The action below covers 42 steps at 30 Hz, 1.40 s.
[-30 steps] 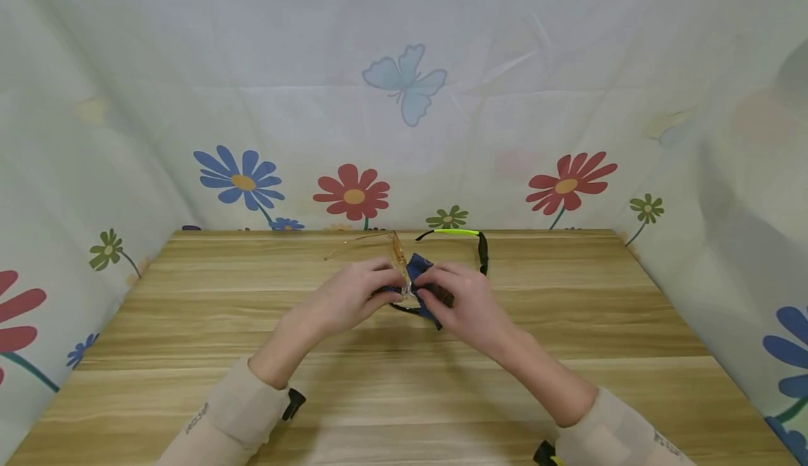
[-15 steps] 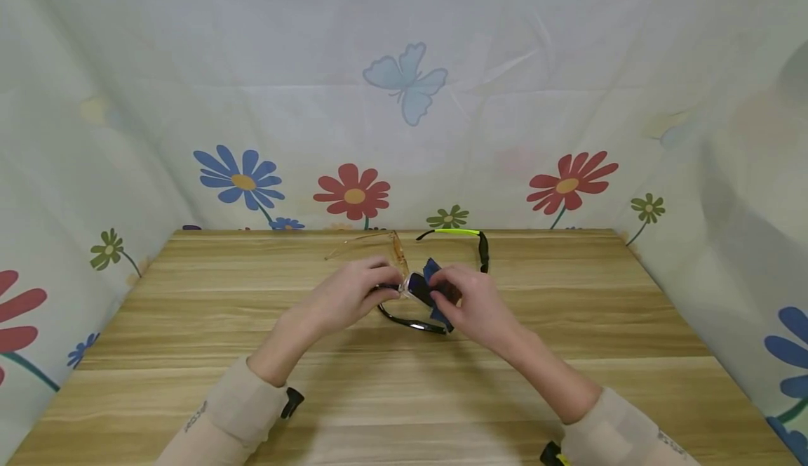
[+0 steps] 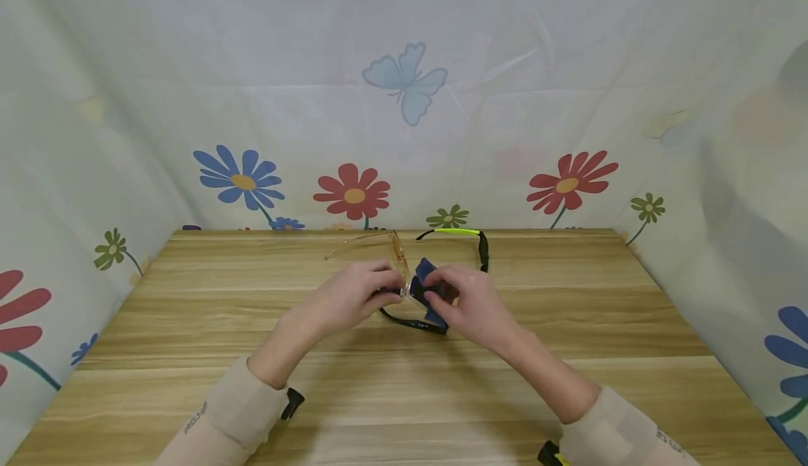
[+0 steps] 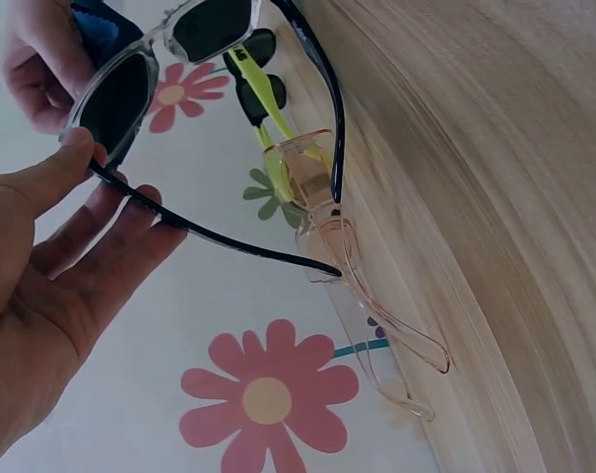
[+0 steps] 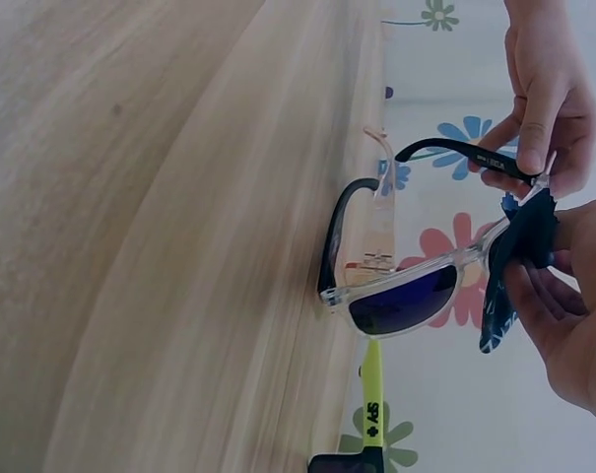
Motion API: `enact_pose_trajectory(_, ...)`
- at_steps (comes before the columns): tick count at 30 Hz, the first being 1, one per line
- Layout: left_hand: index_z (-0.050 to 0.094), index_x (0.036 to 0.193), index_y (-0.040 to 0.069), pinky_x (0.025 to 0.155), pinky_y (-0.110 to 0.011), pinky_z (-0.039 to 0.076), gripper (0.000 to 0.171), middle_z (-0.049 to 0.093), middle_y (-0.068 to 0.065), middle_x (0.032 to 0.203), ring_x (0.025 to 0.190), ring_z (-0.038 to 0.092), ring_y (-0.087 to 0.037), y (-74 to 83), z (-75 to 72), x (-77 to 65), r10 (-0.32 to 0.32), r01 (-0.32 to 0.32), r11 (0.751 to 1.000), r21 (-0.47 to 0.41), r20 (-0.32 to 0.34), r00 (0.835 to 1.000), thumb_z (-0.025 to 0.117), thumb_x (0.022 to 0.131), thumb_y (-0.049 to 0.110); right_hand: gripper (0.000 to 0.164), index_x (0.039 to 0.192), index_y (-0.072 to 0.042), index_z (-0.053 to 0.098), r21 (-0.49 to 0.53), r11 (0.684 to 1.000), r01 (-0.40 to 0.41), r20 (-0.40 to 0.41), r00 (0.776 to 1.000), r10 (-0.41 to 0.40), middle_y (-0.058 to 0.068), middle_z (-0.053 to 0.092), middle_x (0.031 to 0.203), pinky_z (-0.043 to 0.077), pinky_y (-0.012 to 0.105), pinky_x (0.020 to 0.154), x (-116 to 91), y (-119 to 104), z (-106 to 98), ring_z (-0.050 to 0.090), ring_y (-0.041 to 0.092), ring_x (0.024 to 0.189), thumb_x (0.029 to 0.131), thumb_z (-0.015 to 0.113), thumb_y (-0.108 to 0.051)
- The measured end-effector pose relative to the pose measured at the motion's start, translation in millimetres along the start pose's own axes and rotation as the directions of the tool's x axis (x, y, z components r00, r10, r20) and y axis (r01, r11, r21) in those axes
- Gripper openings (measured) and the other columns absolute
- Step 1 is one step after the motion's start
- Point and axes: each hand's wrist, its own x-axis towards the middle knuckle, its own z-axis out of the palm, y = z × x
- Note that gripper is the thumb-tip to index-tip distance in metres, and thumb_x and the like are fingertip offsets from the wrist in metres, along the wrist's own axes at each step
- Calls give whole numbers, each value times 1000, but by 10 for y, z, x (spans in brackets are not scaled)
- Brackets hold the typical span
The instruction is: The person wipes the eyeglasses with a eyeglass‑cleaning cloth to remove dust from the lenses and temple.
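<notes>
A pair of sunglasses with a clear frame, dark lenses and black temples is held up over the table. My left hand pinches it at one end, thumb and fingers at the hinge and black temple. With thumb and fingers, my right hand grips a dark blue cloth folded over the lens nearest my left hand. Part of that lens is hidden under the cloth in the right wrist view. The other lens is uncovered.
Behind the hands on the wooden table lie glasses with an amber clear frame. To their right are sunglasses with yellow-green and black temples. A flower-printed curtain stands along the table's back edge and sides.
The right hand with the cloth slid right along the lens, then slightly back left. The sunglasses tilted, bringing more of the near black temple into view. The left hand stays nearly in place.
</notes>
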Motion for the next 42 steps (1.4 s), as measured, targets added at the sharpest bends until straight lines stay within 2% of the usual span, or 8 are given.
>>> enact_pose_trajectory(7,74,105,9,74,-24,53,9,63,4,97,82,60,-7,21,1,4,-1,1,1000,10,2,1000,72,97,12,10,99,-7,74,26,999,23,9,1000,-23,-1,69,92,55,25,62,31,-77,0,60,5,71,90,78,-3)
enact_pose_trajectory(15,75,103,10,74,-24,53,7,64,5,95,82,61,-7,9,26,14,-2,3,999,40,-8,1000,74,96,12,9,98,-7,74,21,999,34,5,999,-34,-2,68,90,55,25,61,51,-96,16,59,5,69,91,78,-4)
enact_pose_trajectory(21,74,101,9,73,-24,54,8,66,4,93,79,61,-8,-1,39,-3,-36,36,999,31,-1,999,76,94,10,10,98,-6,74,10,1000,9,10,1000,-9,-1,67,89,55,29,61,36,-39,43,58,7,69,90,78,-3)
enact_pose_trajectory(34,72,97,10,69,-23,52,7,63,5,87,75,58,-7,-10,18,-28,-68,66,997,43,39,997,77,94,14,8,98,-6,72,-33,998,-56,71,996,58,-2,66,87,51,26,62,-11,71,50,56,9,70,92,76,-3)
enact_pose_trajectory(42,70,93,11,68,-23,51,8,63,7,84,74,58,-6,0,9,-29,-92,90,995,39,72,993,78,93,13,8,100,-4,73,-20,998,-53,87,995,54,0,68,91,53,26,63,-8,74,78,58,7,71,93,76,-3)
